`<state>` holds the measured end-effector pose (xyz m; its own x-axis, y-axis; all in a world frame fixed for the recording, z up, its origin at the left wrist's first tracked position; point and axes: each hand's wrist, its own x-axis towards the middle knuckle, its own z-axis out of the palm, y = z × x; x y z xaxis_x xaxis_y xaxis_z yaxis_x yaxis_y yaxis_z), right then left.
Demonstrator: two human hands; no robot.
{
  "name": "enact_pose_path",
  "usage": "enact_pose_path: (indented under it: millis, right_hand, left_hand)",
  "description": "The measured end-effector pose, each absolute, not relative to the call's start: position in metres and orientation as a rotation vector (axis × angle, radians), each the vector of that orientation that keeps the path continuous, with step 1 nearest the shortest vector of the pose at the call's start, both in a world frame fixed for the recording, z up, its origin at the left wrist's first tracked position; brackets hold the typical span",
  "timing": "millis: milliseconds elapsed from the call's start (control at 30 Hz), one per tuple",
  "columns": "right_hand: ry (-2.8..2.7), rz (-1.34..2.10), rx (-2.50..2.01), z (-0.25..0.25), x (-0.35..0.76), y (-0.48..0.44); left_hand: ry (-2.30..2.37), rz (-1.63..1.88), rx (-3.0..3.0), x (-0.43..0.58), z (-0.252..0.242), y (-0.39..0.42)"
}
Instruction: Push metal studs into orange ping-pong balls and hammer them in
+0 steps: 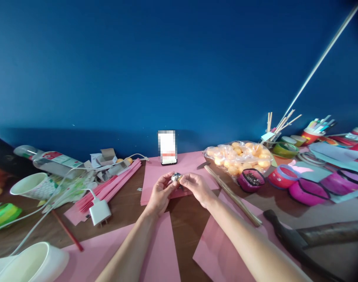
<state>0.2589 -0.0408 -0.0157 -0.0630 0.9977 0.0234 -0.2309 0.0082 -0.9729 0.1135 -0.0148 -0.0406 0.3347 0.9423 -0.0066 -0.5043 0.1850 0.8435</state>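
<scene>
Between my two hands is a small, shiny silver round thing (176, 177); its exact kind is too small to make out. My left hand (161, 194) pinches it from the left between thumb and fingers. The fingertips of my right hand (198, 188) are closed at its right side, with a yellowish bit at their tips. Both hands are held over the near edge of a pink paper sheet (152, 178). Behind them a phone (169, 150) leans upright against the blue wall, its screen blurred out.
On the right are a bag of orange balls (239, 156), wooden sticks (234, 197), a magenta cup of small dark bits (251, 181) and a hammer (287, 235). To the left lie a white charger (99, 211), a plastic bottle (57, 162), paper cups (49, 254) and a red pencil (67, 231).
</scene>
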Motion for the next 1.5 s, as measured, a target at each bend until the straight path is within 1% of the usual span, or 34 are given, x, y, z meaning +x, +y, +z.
enact_pose_path:
  millis: [633,1200,1500]
  right_hand:
    - [-1.147,1.281,-1.022,-0.023,0.2606,-0.0396]
    - [-1.085,1.348,-1.017,-0.0171,0.2592,-0.0402]
    - [-1.076,1.288,-1.027,-0.0192,0.2556,-0.0399]
  left_hand:
    - [0.636,1.112,0.861,0.1139,-0.0398,-0.0139]
    - [0.641,1.112,0.865,0.1141,-0.0405,-0.0147]
    - [0.673,1.131,0.889,0.1154,-0.0405,-0.0156]
